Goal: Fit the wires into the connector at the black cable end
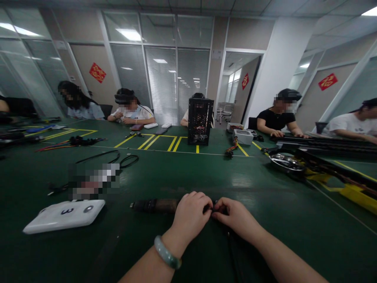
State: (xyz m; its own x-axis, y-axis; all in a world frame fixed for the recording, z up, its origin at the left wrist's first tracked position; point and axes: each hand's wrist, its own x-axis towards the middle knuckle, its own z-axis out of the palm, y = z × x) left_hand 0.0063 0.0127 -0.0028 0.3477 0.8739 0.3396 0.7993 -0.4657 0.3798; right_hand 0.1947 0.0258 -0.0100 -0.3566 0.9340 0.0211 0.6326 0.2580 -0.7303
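Observation:
A dark electric screwdriver [159, 205] lies on the green table in front of me, its narrow tip pointing left. My left hand [193, 214] curls over its right end, thumb and fingers closed, so that part is hidden. My right hand [235, 216] meets the left at the fingertips, in a pinch on something small and dark at the tool's end. What exactly it pinches is covered by the fingers. Below the right hand a black cable [231, 247] runs down the table towards me.
A white power bank [64, 216] marked 3 lies left, near a black cord [129, 159]. A black computer case [200, 122] stands ahead. Loose wires [78, 140], a power supply [244, 136] and a round metal dish [287, 162] lie about. Several people sit across the table.

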